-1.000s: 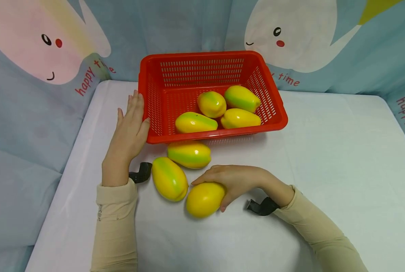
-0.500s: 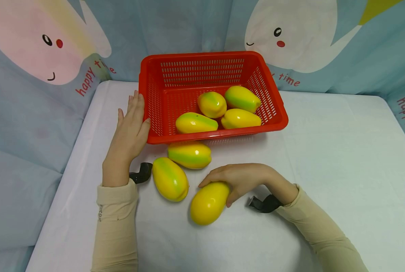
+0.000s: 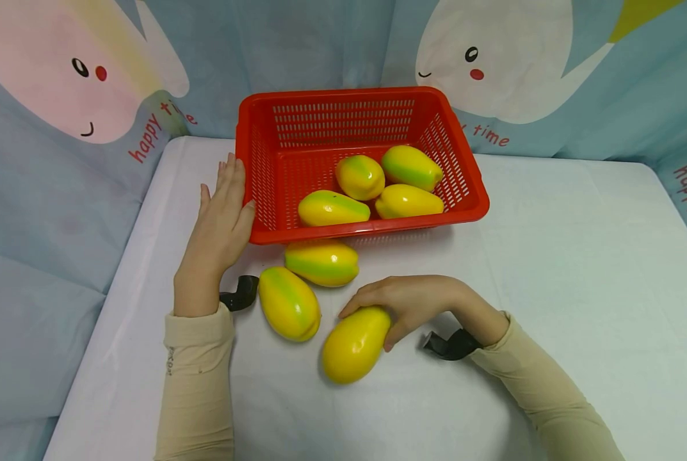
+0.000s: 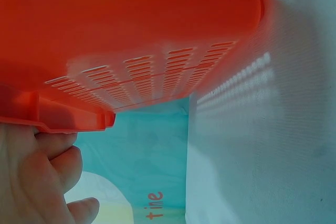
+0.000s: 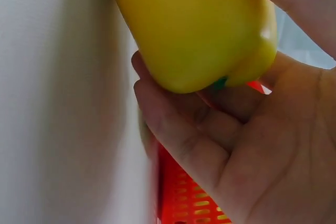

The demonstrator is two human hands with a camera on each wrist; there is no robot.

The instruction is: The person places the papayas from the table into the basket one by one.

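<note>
My right hand point(image 3: 406, 304) holds a yellow papaya point(image 3: 355, 349) low over or on the white table, fingers on its far side and thumb on its right. In the right wrist view the fingers curl under the narrow end of that papaya point(image 5: 194, 30). My left hand point(image 3: 219, 221) lies with straight fingers along the left side of a red plastic basket point(image 3: 245, 160). From the left wrist, the left hand point(image 4: 37, 177) touches the underside of the basket's rim point(image 4: 73, 121). Several yellow-green papayas point(image 3: 409, 168) lie inside the basket, towards its right.
Two more papayas lie on the table in front of the basket: one point(image 3: 322, 264) close under its front rim, the other point(image 3: 288, 304) nearer and to the left. A printed blue curtain point(image 3: 320, 45) hangs behind the white table point(image 3: 579, 269).
The right hand has shifted slightly right and turned the papaya, so its broad end points nearer and to the left. The left hand and basket stay put.
</note>
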